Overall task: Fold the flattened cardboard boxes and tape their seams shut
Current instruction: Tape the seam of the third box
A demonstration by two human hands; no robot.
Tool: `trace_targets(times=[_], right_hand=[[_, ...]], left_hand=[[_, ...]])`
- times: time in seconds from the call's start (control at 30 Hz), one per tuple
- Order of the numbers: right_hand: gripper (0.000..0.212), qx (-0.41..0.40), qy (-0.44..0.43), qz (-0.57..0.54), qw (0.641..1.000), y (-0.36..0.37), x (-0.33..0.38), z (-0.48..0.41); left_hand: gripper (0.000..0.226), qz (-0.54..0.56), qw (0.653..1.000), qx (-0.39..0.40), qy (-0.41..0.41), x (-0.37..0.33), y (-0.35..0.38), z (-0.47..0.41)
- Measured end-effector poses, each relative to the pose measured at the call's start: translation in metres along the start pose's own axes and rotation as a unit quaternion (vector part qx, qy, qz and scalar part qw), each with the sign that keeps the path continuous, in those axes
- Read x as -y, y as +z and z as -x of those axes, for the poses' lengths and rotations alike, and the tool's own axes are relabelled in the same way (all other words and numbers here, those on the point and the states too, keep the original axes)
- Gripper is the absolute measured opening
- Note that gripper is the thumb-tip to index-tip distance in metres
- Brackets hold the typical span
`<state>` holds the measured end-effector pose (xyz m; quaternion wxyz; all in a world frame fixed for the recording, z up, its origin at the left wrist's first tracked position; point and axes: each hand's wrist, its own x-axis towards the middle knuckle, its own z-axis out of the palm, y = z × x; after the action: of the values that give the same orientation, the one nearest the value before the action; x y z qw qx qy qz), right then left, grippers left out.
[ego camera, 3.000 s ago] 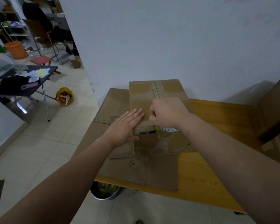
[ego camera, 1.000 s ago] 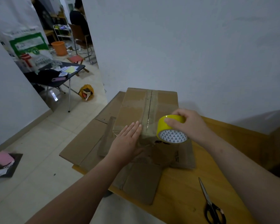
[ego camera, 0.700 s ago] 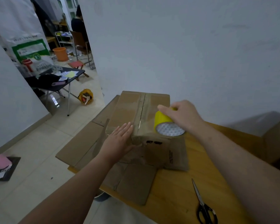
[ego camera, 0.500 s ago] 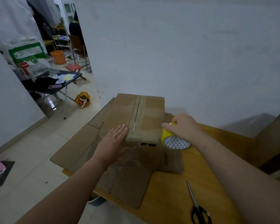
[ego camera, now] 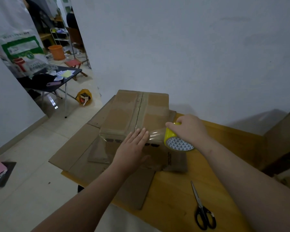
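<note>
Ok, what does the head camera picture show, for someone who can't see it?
A person's left hand presses clear tape onto a cardboard box while the right hand holds the yellow tape roll. Scissors lie on the wooden table.

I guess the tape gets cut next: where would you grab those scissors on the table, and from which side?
Take the scissors by the black handle loops, reaching down from above on the near side. They lie flat and closed on the table, loops toward the person, blades pointing away at the box.
</note>
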<state>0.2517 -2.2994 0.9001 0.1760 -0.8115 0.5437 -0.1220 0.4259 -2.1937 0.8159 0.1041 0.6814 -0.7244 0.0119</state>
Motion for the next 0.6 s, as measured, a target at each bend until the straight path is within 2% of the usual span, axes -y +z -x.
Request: trace_targets(times=[0.1,0.2,0.37,0.6], right_hand=[[0.056,-0.011,-0.041,0.032,0.999,-0.004,0.01,0.003],[0.066,-0.03,-0.074,0.125,0.989,-0.011,0.014,0.003],[0.069,0.043,-0.03,0.214,0.975,0.001,-0.018,0.001],[0.069,0.098,-0.017,0.223,0.97,0.024,-0.033,-0.004]], left_hand=[[0.076,0.011,1.0,-0.013,0.016,0.009,0.0,0.0],[0.077,0.006,1.0,-0.006,0.017,0.012,0.002,0.001],[0.073,0.017,1.0,-0.016,0.01,0.012,0.003,0.002],[0.072,0.018,0.999,-0.035,0.002,0.012,0.006,0.002]])
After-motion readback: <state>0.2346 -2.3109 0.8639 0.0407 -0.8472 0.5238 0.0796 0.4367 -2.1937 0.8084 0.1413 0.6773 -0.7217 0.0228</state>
